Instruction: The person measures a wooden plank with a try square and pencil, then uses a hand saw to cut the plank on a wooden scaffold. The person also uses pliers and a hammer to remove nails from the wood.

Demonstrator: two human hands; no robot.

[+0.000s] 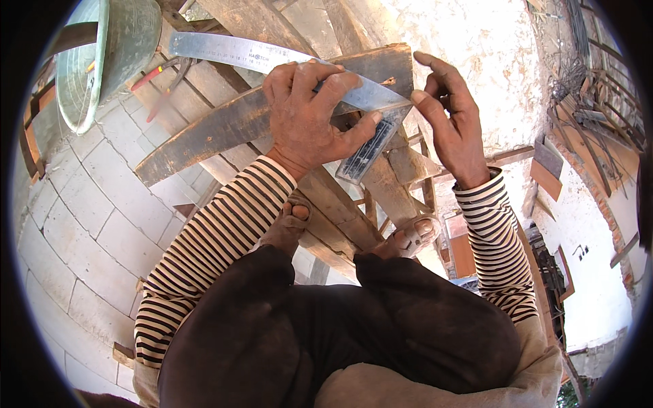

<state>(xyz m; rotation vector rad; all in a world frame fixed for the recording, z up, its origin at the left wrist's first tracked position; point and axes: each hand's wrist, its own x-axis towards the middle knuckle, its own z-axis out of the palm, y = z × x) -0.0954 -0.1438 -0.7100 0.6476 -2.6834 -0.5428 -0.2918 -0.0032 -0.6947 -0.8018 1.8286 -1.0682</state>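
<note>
At upper centre, uneven pressure from the left hand (305, 119), clamped on the metal square (228, 49), could skew it; the right hand (451, 124) has fingers apart.

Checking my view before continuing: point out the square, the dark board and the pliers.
Square (238, 53): head view, on its metal blade.
Dark board (235, 124): head view, on its upper face.
Pliers (149, 75): head view, on a red handle.

Square (367, 92) across board (221, 134), left hand (306, 109) on square; right hand (449, 112) beside board's end; pliers (155, 74) left, tub (129, 47) farther left
</note>
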